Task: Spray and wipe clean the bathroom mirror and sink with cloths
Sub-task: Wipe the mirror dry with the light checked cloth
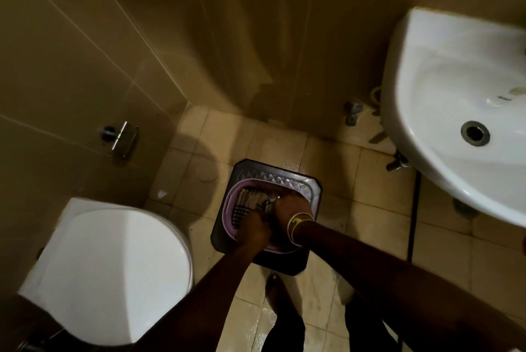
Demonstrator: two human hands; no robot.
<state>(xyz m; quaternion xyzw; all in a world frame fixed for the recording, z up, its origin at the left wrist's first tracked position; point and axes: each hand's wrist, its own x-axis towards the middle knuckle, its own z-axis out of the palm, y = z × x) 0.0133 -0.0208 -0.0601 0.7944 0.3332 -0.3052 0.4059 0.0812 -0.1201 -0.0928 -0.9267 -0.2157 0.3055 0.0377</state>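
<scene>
Fingers [257, 225] of the left hand [253, 233] curl shut over a dark, patterned cloth [266, 205] down in the basket, and the right hand [290, 209] closes on the same bundle from the other side — both hands seem to be gathering it up or wringing it, though the blur hides which. That cloth lies inside a lilac slatted basket [236, 195], which sits on a dark square stool [311, 181] on the tiled floor [370, 195]; keeping supplies low and central puts them within reach of either fixture. Bangles [296, 225] ring the right wrist. To the right and higher, the white sink [444, 73] hangs from the wall, empty — it looks ready for wiping. At left stands a toilet [113, 272] with its lid down. No mirror or spray bottle is in view.
</scene>
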